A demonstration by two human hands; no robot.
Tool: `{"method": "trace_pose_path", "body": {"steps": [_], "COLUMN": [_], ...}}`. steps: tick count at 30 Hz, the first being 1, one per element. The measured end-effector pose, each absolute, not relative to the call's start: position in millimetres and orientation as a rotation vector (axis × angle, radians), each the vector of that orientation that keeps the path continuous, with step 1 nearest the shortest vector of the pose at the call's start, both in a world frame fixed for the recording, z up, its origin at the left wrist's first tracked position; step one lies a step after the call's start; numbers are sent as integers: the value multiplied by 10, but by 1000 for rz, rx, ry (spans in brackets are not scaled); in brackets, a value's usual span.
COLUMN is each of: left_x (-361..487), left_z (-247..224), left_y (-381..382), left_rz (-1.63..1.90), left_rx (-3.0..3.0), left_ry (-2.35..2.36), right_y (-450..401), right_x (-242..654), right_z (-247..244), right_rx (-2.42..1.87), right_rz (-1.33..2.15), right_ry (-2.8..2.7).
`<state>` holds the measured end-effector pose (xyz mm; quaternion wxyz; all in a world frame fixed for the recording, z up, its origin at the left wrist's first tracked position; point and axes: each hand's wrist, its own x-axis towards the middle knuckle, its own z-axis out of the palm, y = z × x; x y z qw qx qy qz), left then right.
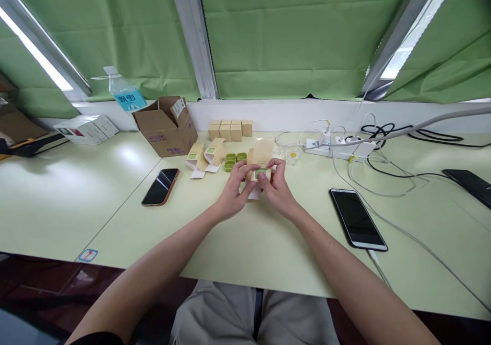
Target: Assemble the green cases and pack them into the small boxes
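Both my hands grip a small kraft paper box (263,153) above the middle of the table, its flap raised at the back and a white flap hanging at the front. My left hand (235,194) closes on its left side. My right hand (282,194) holds the right side, with the thumb over a green piece (261,172) in the box. Just left of the hands sit several small green cups (230,165). Beyond them lie two opened kraft boxes (196,156), each with green showing inside. A clear plastic piece (292,155) rests to the right.
Several closed kraft boxes (230,130) line the wall beside a brown carton (169,127). Phones lie left (160,187) and right (358,218). A power strip (339,148) with tangled cables stands at the back right. A blue-labelled bottle (125,91) and white boxes (86,129) are back left.
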<state>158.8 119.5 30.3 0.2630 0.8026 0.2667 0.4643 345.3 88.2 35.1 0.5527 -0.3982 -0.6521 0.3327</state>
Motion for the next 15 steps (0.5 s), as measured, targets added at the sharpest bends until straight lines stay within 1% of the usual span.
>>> {"method": "trace_pose_path", "body": {"steps": [4,10,12,15], "left_x": [1598,1548,1532,1546], "left_z": [294,327,332,313], "left_y": [1228,1275,1289,1286], "left_rz": [1269,1266,1264,1233], "left_rx": [1992,1834,1820,1836], "left_ry": [655,575,558,562], "right_y": [849,845,849,839], "right_x": [3553,3719,3769,3802], "right_z": [478,654,648,563], "right_rx": [-825,-737,-731,-782], "right_rz": [1020,1219,1258,1189], "right_ry": [-1553,-1598,-1605,-1583]}}
